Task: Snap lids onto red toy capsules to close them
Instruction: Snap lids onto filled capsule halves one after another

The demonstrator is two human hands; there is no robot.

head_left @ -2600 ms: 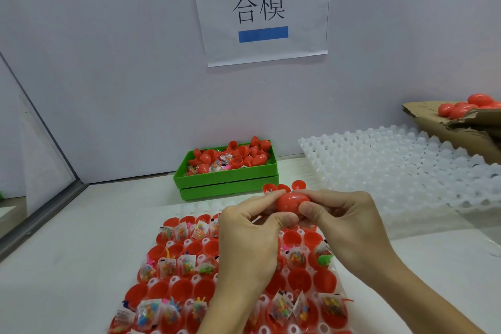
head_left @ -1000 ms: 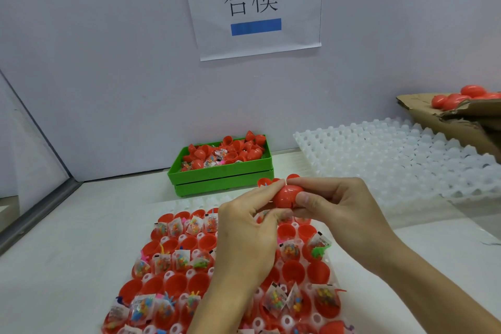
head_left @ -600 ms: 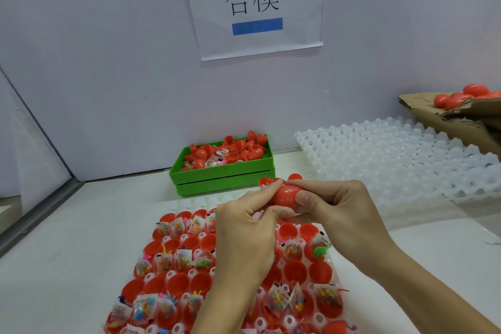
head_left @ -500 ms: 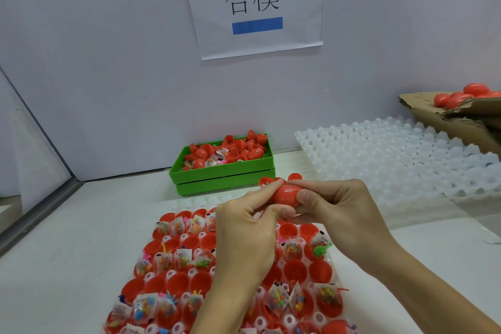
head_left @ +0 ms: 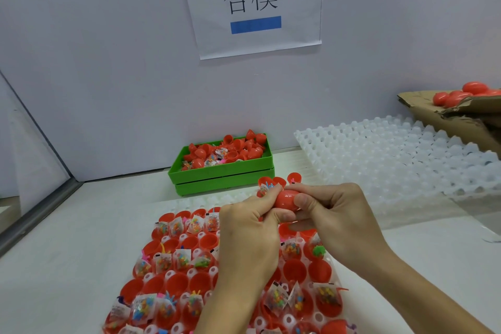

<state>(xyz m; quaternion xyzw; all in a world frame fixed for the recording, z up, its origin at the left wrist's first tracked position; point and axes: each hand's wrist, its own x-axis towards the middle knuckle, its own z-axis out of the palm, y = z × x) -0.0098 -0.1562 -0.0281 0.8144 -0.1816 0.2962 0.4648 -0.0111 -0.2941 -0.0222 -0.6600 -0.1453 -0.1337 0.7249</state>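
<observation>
A red toy capsule (head_left: 286, 199) is held in the air between both hands, above the far end of a tray of open red capsule halves (head_left: 179, 283). My left hand (head_left: 249, 236) pinches its left end with thumb and fingers. My right hand (head_left: 333, 214) grips its right end, thumb on the front. Many halves in the tray hold small clear bags of coloured toys; others are empty. The capsule's seam is hidden by my fingers.
A green bin (head_left: 225, 179) of loose red lids and toy bags stands at the back by the wall. A white empty cell tray (head_left: 393, 160) lies to the right. A cardboard box (head_left: 455, 122) with closed red capsules sits at far right.
Both hands have stayed on the capsule throughout, shifting only slightly and sinking a little towards the tray; my fingers have closed more tightly around its ends.
</observation>
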